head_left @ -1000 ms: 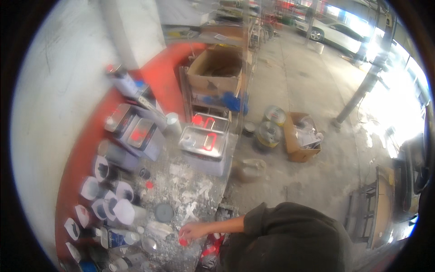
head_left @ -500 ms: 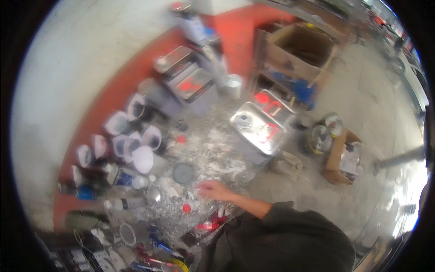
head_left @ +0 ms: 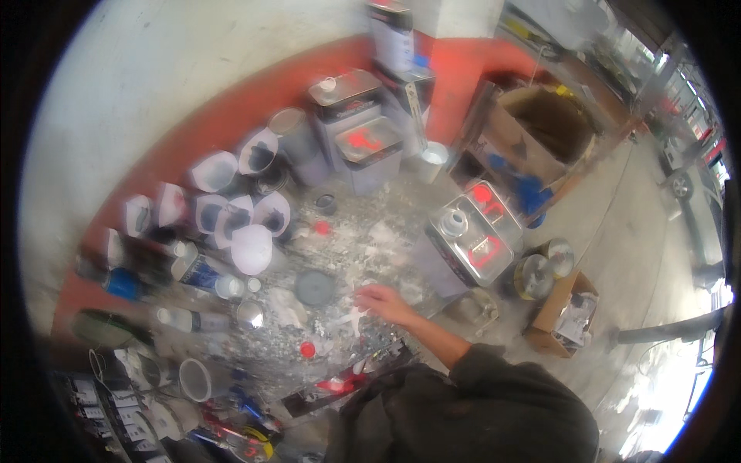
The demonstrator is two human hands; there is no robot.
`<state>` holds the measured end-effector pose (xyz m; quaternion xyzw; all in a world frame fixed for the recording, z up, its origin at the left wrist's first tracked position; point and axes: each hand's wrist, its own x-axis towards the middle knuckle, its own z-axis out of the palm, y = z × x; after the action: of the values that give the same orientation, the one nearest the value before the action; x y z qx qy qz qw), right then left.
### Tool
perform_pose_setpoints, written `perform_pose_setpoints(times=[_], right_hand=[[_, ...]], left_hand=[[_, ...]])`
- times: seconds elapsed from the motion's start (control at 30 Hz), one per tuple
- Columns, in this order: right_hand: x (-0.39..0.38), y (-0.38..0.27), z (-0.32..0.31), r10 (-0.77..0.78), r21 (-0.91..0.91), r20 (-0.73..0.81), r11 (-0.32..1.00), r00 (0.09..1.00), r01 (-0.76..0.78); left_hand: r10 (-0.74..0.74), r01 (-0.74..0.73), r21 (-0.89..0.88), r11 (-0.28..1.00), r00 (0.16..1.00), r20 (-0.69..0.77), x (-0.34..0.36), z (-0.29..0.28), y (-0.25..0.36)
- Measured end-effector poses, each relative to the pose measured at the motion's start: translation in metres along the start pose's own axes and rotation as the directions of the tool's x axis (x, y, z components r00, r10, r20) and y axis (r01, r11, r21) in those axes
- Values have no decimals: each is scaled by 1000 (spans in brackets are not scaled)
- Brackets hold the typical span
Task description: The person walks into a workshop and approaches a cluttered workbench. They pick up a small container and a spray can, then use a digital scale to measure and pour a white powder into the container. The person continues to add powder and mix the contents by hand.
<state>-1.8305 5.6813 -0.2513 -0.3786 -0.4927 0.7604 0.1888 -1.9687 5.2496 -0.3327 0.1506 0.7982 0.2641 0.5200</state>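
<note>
While right hand point(head_left: 384, 303) is near, grey disc point(head_left: 314, 287) lies facing up.

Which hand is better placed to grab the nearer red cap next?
Probably the right hand: it is over the bench, close to that red cap. The left hand isn't in view, so its place is unknown.
</note>
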Motion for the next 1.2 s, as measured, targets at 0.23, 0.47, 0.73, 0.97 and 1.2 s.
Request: perform_pose_setpoints(times=[0.23,0.47,0.73,0.97,1.2], right_hand=[[10,10,-4,8,-30,-50,1000,999,-9],[17,8,-8,60,-20,-182,998,982,-65],[121,-38,-32,-49,199,-604,957,795,210],[274,-49,-138,119,133,-982,987,146,90],[290,-70,-177,-139,-83,-969,963,-206,-257]], left_hand=[[42,-49,-176,983,998,-42,18,-26,-29],[131,-167,-128,978,958,-255,12,-35,23],[243,-263,-73,962,947,-209,27,4,12],[146,-189,-220,957,969,-200,10,-8,10],[50,-54,-14,998,979,-199,15,-29,28]])
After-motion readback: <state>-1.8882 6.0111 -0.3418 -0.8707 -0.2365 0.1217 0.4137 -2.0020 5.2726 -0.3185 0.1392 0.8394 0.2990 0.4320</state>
